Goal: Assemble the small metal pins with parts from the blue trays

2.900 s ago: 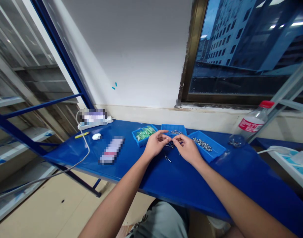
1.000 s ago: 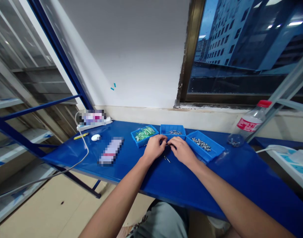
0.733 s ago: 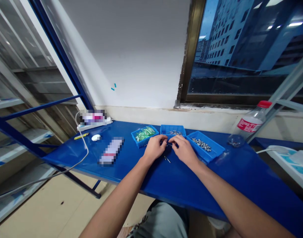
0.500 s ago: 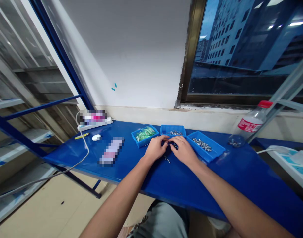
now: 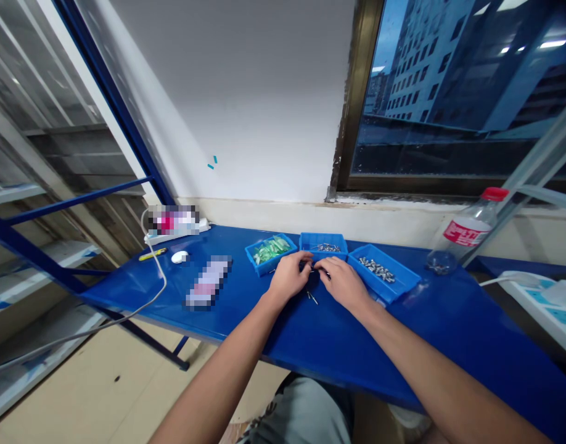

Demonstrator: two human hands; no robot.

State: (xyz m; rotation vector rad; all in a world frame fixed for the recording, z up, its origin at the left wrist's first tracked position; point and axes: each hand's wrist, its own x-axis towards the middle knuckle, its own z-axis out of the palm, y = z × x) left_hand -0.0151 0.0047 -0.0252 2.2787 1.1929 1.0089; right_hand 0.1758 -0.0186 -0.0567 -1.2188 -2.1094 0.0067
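My left hand [image 5: 290, 273] and my right hand [image 5: 342, 279] almost meet over the blue table, fingers curled in toward each other. Both look closed in a pinch, on something small that the fingers mostly hide. A few thin metal pins [image 5: 313, 298] lie on the table just below the hands. Behind the fingers stands a blue bin [image 5: 322, 238] with thin metal pieces in it. Right of my right hand, another blue bin [image 5: 406, 285] holds many short metal parts. Left of my left hand, a third bin [image 5: 263, 269] contains green packets [image 5: 271, 248].
A clear plastic bottle [image 5: 468, 234] with a red cap and metal bits inside stands at the right. On the left lie a pixelated phone-like object [image 5: 208, 282], a white mouse-like item [image 5: 180, 256], a yellow cutter [image 5: 152, 254] and a power strip [image 5: 179, 233] with a trailing cable.
My fingertips have shifted slightly, the right ones moving a little left and curling more. The bins, the pins and the other objects stay in place.
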